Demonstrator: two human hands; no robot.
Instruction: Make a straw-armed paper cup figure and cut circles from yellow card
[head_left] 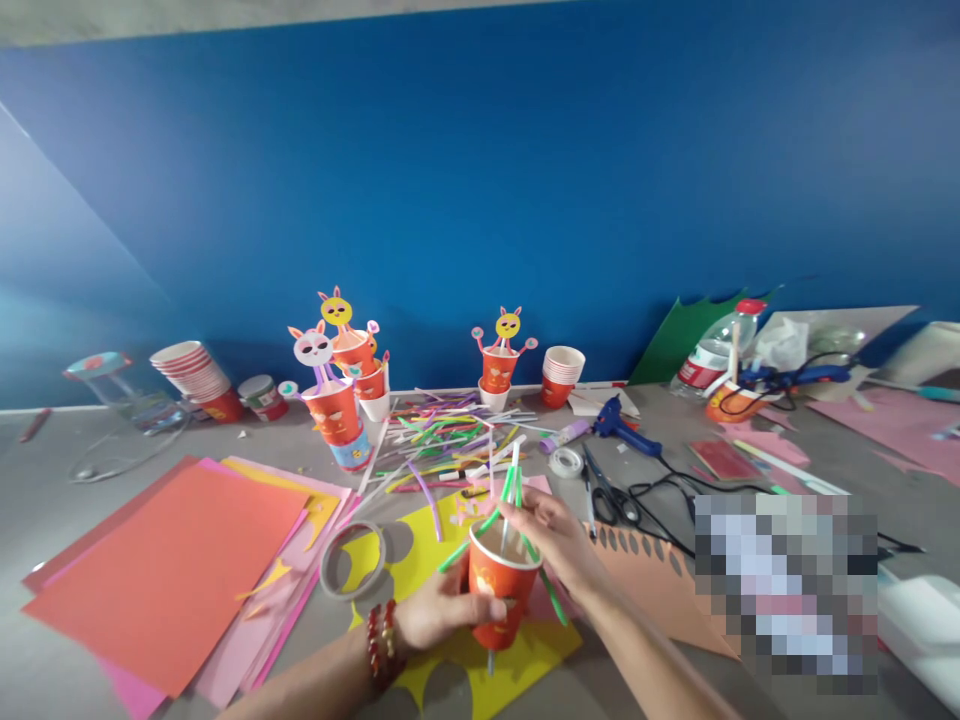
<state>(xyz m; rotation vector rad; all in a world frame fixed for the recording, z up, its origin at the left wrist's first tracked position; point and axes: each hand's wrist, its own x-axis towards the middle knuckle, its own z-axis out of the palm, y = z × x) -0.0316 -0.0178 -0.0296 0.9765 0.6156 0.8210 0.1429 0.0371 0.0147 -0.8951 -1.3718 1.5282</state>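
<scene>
My left hand (442, 612) is wrapped round an orange-red paper cup (495, 585), held upright above a yellow paper sheet. Green straws (491, 522) hang out over both sides of the cup's rim, with their upper ends gathered at a white straw (516, 455) standing in the cup. At the cup's mouth, my right hand (551, 530) is closed on the straws, thumb and fingers pressed together. A thin grey stick end (491, 660) pokes out below the cup. Part of the right fingers is hidden behind the straws.
Loose colourful straws (442, 430) lie behind the cup. Finished cup figures (334, 415) stand at the back. Orange paper (172, 570) and a tape roll (322, 565) are on the left. Scissors (615, 503), a blue glue gun (626, 430) and its cord are on the right.
</scene>
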